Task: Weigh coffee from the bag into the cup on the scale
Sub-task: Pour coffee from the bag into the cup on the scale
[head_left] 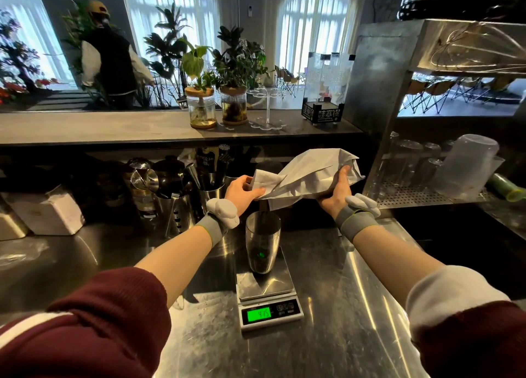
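I hold a white paper coffee bag tilted above the counter, its mouth end lower at the left. My left hand pinches the bag's mouth end. My right hand grips the bag's raised bottom end from below. Just under the mouth stands a clear plastic cup on a steel digital scale. Dark coffee lies in the bottom of the cup. The scale's green display is lit with digits.
Steel tool holders with bar tools stand behind the scale at the left. A steel shelf unit holding stacked plastic cups rises at the right. A raised ledge with potted plants runs along the back. A person stands beyond it.
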Demonstrator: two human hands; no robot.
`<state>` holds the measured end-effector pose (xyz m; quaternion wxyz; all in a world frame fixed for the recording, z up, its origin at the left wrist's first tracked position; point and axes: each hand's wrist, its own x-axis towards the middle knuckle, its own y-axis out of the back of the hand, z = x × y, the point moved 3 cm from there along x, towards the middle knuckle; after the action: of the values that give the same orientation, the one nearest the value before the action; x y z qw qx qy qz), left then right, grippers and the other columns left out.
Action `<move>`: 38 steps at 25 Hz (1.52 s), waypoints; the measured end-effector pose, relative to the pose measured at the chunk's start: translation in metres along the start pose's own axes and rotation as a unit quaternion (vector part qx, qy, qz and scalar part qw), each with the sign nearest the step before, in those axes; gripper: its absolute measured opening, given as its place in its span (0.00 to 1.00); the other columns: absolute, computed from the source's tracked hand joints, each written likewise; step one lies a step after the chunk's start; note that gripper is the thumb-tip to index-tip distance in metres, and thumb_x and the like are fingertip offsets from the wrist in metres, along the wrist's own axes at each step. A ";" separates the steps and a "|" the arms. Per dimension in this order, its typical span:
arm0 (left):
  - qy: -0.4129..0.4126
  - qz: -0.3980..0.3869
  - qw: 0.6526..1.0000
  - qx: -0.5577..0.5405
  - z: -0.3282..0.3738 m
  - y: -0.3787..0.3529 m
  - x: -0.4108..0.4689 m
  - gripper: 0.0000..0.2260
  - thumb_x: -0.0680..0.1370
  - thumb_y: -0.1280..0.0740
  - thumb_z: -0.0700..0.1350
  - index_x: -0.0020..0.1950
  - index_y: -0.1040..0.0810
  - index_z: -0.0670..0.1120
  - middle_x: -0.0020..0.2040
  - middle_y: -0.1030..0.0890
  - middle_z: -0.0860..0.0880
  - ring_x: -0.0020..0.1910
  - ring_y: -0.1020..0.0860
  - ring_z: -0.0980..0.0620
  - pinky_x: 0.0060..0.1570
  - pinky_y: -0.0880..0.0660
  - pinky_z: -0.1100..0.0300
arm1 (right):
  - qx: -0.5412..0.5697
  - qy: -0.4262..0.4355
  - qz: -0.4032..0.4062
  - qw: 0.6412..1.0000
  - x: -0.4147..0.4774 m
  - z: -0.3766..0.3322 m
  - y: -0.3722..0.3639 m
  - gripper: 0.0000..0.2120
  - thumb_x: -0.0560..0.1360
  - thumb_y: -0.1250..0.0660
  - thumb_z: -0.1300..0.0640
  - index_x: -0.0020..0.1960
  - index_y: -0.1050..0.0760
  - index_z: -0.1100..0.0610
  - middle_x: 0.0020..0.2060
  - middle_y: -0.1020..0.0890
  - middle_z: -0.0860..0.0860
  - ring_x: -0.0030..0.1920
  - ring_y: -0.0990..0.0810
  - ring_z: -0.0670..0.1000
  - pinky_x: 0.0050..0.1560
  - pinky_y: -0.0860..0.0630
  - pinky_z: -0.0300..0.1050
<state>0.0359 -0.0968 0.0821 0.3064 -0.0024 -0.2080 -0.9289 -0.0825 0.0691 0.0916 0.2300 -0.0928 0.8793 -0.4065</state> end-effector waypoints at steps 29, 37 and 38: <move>-0.026 0.017 0.999 0.030 0.002 0.003 0.000 0.16 0.73 0.31 0.43 0.58 0.24 0.38 0.52 0.20 0.39 0.49 0.23 0.45 0.50 0.27 0.55 | 0.006 0.000 -0.001 1.000 0.007 0.004 0.002 0.23 0.76 0.40 0.38 0.62 0.27 0.53 0.66 0.24 0.56 0.66 0.26 0.60 0.54 0.29 0.61; 0.012 -0.008 1.000 -0.011 0.000 0.000 0.001 0.19 0.74 0.32 0.44 0.63 0.27 0.39 0.60 0.21 0.40 0.59 0.24 0.44 0.59 0.28 0.54 | 0.004 0.018 -0.003 1.000 0.016 0.000 0.007 0.29 0.74 0.39 0.37 0.70 0.31 0.52 0.66 0.24 0.56 0.48 0.21 0.58 0.55 0.27 0.62; 0.011 -0.001 1.000 -0.007 0.000 0.000 0.001 0.18 0.74 0.31 0.44 0.61 0.26 0.39 0.59 0.21 0.41 0.57 0.23 0.44 0.58 0.28 0.55 | -0.001 0.016 -0.002 1.000 0.016 0.000 0.008 0.29 0.74 0.39 0.37 0.70 0.31 0.52 0.66 0.24 0.56 0.51 0.21 0.59 0.55 0.27 0.62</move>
<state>0.0348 -0.0973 0.0822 0.3077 0.0063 -0.1977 -0.9307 -0.0963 0.0681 0.0804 0.2148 -0.0886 0.8832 -0.4075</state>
